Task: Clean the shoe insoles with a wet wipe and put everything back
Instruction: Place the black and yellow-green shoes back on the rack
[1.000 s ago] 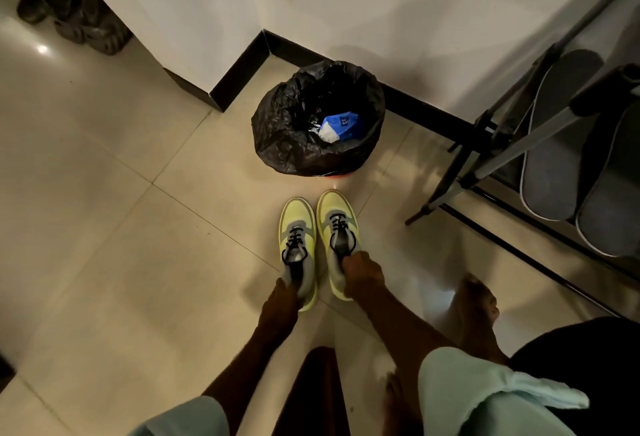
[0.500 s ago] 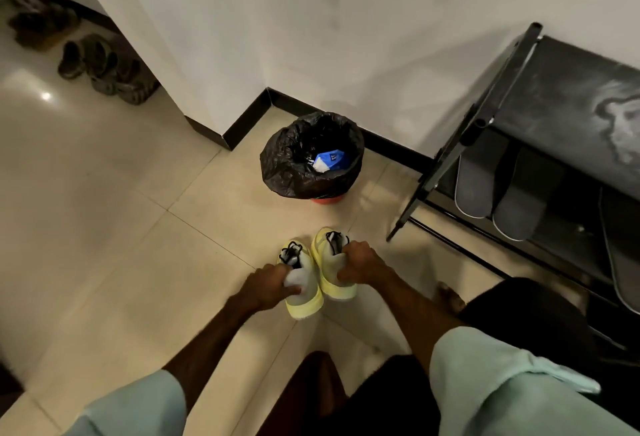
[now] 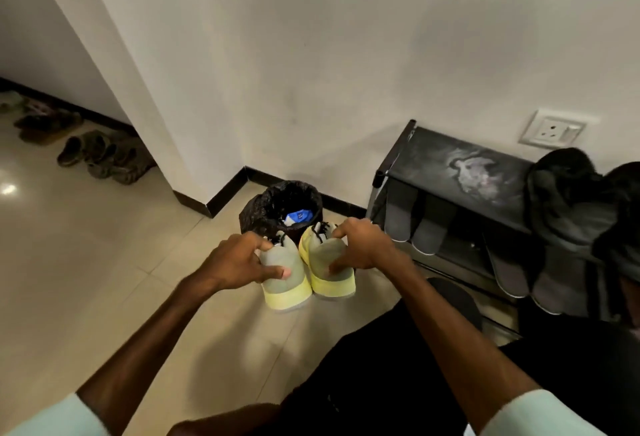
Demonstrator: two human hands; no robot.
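Observation:
Two yellow-green sneakers with grey heels and black laces hang side by side above the tiled floor, heels toward me. My left hand (image 3: 239, 262) grips the left sneaker (image 3: 285, 279) at its heel collar, thumb across the heel. My right hand (image 3: 360, 248) grips the right sneaker (image 3: 329, 273) the same way. The insoles are hidden inside the shoes. No wet wipe shows in either hand.
A small bin with a black liner (image 3: 266, 210) and blue-white rubbish stands in the wall corner just beyond the shoes. A black shoe rack (image 3: 457, 172) with grey slippers and dark shoes is at right. More footwear (image 3: 100, 155) lies far left by the wall.
Both hands have lifted the sneakers off the floor by their heels. My view has risen and tipped up, showing more wall and the rack top.

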